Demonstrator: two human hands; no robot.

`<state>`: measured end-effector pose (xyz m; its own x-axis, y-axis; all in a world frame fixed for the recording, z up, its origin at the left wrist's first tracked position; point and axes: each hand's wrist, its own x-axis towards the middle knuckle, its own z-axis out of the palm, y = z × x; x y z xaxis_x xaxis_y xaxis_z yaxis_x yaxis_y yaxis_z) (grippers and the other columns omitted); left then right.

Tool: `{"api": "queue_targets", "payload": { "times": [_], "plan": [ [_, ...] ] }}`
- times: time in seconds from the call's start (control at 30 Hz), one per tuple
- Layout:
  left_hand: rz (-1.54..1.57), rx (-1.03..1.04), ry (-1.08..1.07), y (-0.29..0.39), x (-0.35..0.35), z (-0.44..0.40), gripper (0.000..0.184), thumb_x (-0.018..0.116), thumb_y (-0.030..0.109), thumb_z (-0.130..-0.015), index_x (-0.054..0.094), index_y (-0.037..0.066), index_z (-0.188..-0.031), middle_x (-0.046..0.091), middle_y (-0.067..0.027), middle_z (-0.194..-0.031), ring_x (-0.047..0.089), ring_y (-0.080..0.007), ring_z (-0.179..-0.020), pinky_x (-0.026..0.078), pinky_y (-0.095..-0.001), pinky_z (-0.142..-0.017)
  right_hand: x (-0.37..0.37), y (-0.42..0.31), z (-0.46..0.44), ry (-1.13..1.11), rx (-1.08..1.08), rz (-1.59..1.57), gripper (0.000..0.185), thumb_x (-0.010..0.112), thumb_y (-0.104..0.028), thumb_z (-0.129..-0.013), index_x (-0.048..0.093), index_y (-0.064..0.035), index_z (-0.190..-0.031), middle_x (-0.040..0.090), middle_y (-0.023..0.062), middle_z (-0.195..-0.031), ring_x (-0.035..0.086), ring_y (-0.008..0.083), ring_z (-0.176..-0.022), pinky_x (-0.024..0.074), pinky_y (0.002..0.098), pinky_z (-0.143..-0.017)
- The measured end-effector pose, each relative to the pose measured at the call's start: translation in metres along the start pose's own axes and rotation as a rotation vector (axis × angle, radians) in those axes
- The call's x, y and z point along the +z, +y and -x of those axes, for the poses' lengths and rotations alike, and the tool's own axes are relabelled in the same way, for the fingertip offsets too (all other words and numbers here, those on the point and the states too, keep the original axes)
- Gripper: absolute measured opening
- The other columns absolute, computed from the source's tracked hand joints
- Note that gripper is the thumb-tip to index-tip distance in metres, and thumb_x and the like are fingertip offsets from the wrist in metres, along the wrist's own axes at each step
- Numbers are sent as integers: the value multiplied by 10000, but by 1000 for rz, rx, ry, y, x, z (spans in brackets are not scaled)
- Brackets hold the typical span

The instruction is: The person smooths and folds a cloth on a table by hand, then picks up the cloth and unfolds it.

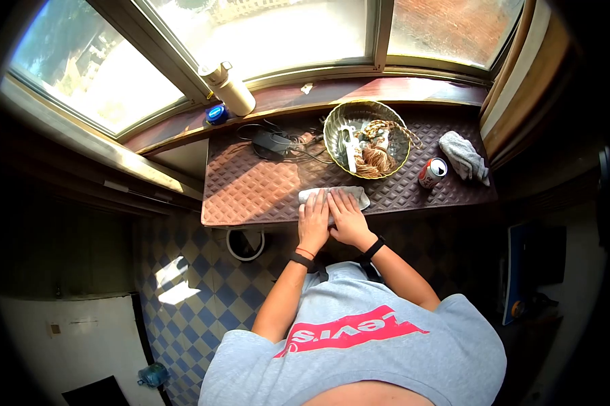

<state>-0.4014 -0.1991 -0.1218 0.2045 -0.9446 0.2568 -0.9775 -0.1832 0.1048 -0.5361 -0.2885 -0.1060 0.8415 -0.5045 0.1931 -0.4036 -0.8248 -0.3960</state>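
White cloth (364,198) is lying at the near edge of the brown table (247,203); the person's left hand (314,220) and right hand (349,218) are resting flat and outstretched on it, side by side. Farther, a bowl (359,108) is holding cords (375,160).

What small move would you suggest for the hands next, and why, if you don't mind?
Perhaps slide the white cloth gently left: the left hand and right hand both rest on it, the bowl stands just beyond it, and the can is off to the right, so left looks easier.
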Motion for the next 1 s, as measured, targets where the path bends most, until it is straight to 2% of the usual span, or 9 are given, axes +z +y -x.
{"api": "queue_targets", "payload": {
  "times": [0.07, 0.13, 0.27, 0.3, 0.53, 0.67, 0.7, 0.73, 1.0],
  "plan": [
    [-53, -2, -30, 5, -9, -2, 622, 592, 191, -916, 490, 60, -1515, 372, -88, -1643, 209, -360, -1571, 125, -620, -1257, 0, -2, 1, -1, 16, 18, 930, 743, -215, -722, 382, 21, -1547, 391, 202, -1618, 295, 362, -1545, 185, 501, -1284],
    [-69, 29, -27, 3, -6, -5, 637, 601, 179, -908, 482, 52, -1521, 385, -114, -1632, 224, -374, -1566, 118, -625, -1261, 1, -7, 2, 10, 39, 54, 897, 729, -207, -747, 390, 21, -1545, 399, 199, -1614, 301, 345, -1545, 186, 493, -1283],
    [30, 47, -45, -2, -2, -7, 656, 601, 131, -899, 463, 28, -1532, 388, -153, -1632, 277, -370, -1549, 189, -545, -1269, 5, -12, -3, 81, 65, 112, 800, 655, -193, -791, 418, 66, -1510, 424, 224, -1590, 335, 348, -1527, 208, 487, -1275],
    [-13, 61, -84, -4, -4, -9, 627, 551, 170, -937, 454, 24, -1539, 381, -165, -1641, 303, -374, -1541, 209, -530, -1268, 5, -14, -6, 107, 70, 132, 758, 631, -186, -808, 435, 67, -1495, 436, 227, -1579, 352, 349, -1516, 222, 486, -1269],
    [-20, 137, -134, -8, -11, -14, 689, 597, 133, -894, 428, 1, -1548, 362, -185, -1645, 287, -395, -1545, 216, -545, -1262, 3, -16, -8, 186, 102, 113, 625, 558, -174, -862, 497, 56, -1440, 478, 229, -1543, 403, 350, -1480, 264, 476, -1252],
    [-30, 124, -171, -5, -10, -15, 683, 573, 110, -895, 417, -14, -1549, 342, -192, -1652, 268, -405, -1550, 201, -553, -1265, 8, -6, -6, 173, 85, 37, 665, 582, -160, -839, 489, 69, -1456, 456, 244, -1564, 384, 352, -1501, 232, 488, -1269],
    [-18, 130, -167, -3, -13, -15, 732, 633, 89, -839, 429, -50, -1528, 333, -215, -1649, 256, -424, -1548, 195, -566, -1265, 8, -3, -6, 190, 67, 12, 662, 580, -151, -834, 490, 72, -1451, 461, 242, -1558, 384, 354, -1500, 233, 486, -1268],
    [-35, 132, -171, -1, -13, -14, 736, 634, 92, -839, 423, -60, -1527, 330, -225, -1648, 251, -424, -1550, 188, -575, -1264, 7, 0, -4, 203, 47, -11, 663, 584, -146, -830, 490, 73, -1449, 465, 241, -1554, 385, 353, -1500, 235, 486, -1268],
    [-117, -31, -160, 64, -3, -21, 708, 599, 114, -867, 421, -63, -1529, 346, -243, -1635, 243, -417, -1557, 138, -594, -1272, -22, 54, 15, 143, -121, -36, 611, 565, -148, -872, 505, 69, -1439, 478, 247, -1538, 399, 366, -1486, 280, 483, -1250]
  ]
}}
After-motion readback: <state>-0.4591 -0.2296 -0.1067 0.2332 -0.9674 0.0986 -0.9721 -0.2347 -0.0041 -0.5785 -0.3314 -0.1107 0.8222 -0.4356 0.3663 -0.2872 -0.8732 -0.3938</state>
